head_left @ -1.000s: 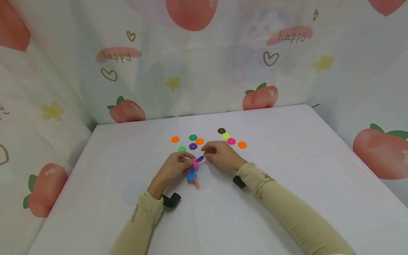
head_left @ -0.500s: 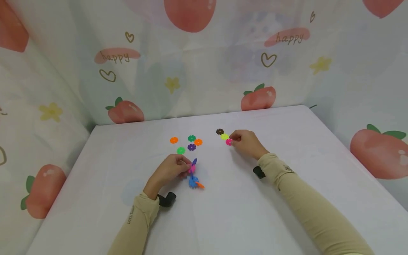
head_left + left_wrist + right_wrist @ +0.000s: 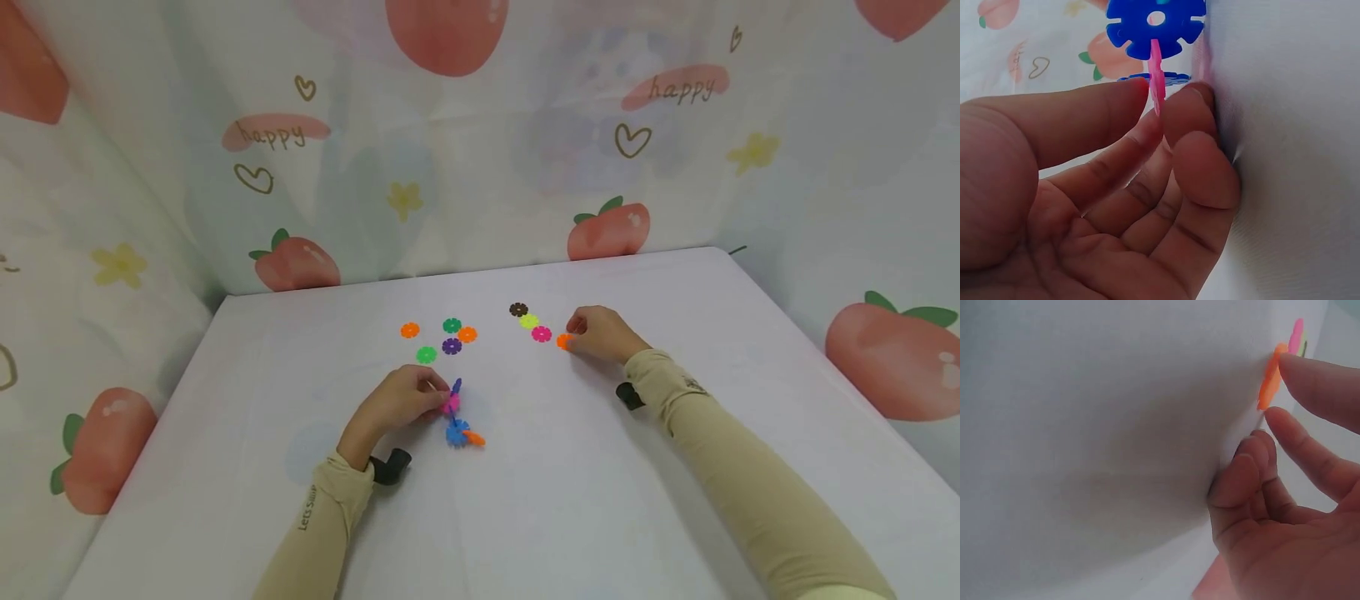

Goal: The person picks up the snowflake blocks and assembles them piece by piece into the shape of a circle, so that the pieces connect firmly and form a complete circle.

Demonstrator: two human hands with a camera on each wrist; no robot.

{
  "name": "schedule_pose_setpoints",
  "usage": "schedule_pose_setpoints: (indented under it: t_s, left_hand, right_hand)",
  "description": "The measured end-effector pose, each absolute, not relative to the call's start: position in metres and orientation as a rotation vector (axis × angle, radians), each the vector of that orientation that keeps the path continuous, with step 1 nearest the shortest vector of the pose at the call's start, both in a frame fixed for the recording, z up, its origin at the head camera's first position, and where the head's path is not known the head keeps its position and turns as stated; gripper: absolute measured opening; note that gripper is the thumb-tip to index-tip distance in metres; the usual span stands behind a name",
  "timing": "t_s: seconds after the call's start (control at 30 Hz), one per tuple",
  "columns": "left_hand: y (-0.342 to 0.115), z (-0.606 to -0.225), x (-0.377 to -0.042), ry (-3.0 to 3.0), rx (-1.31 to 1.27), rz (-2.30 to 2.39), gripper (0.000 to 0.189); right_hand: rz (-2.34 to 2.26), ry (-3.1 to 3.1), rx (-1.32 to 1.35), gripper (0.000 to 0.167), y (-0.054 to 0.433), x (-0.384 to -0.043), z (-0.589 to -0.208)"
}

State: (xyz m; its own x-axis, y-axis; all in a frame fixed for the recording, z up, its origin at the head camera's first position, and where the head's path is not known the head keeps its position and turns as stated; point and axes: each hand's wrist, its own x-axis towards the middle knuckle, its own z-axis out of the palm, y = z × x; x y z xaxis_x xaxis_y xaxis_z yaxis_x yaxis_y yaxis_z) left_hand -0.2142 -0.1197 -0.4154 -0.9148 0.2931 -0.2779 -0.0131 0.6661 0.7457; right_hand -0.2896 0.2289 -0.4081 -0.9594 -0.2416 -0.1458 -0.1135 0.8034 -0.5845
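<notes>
My left hand (image 3: 397, 397) pinches a pink snowflake disc (image 3: 1157, 78) between thumb and fingers. Blue notched discs are slotted into it, one dark blue disc (image 3: 1157, 25) standing upright. In the head view the joined piece extends toward me to a lighter blue disc (image 3: 457, 432) with an orange disc (image 3: 475, 437) slotted in edgewise. Farther right, my right hand (image 3: 606, 335) is low over the table, thumb and index fingertips at the rim of another orange snowflake disc (image 3: 1271, 378), on either side of it. Its other fingers curl against the cloth.
Beside the right hand, pink (image 3: 542, 334), yellow (image 3: 528, 321) and brown (image 3: 518, 309) discs lie in a slanting row. Beyond the left hand are several loose discs, including light green (image 3: 426, 355) and purple (image 3: 452, 346). A printed curtain (image 3: 480, 225) hangs behind the white table (image 3: 555, 500).
My right hand has moved away from the joined discs, rightward past the pink disc to the orange one. The joined piece has swung slightly toward me in my left hand.
</notes>
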Motion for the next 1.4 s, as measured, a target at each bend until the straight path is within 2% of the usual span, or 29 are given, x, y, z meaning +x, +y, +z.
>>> schedule_pose_setpoints:
  t_s: [0.4,0.63,1.0,1.4]
  left_hand:
    - [-0.113,-0.419,-0.216,2.563,0.277,1.163,0.028]
    - [-0.108,-0.423,-0.216,2.608,0.273,1.147,0.023]
    - [-0.107,-0.426,-0.216,2.632,0.284,1.161,0.016]
    - [-0.098,-0.425,-0.211,2.690,0.283,1.204,0.011]
  right_hand:
    - [-1.074,2.757,-0.166,0.018,0.224,-0.292,-0.414]
    - [-1.347,2.617,-0.150,0.022,0.204,-0.286,-0.417]
    - [-1.631,2.381,-0.162,0.019,0.160,-0.278,-0.425]
    - [-1.647,2.258,-0.234,0.018,0.124,-0.263,-0.424]
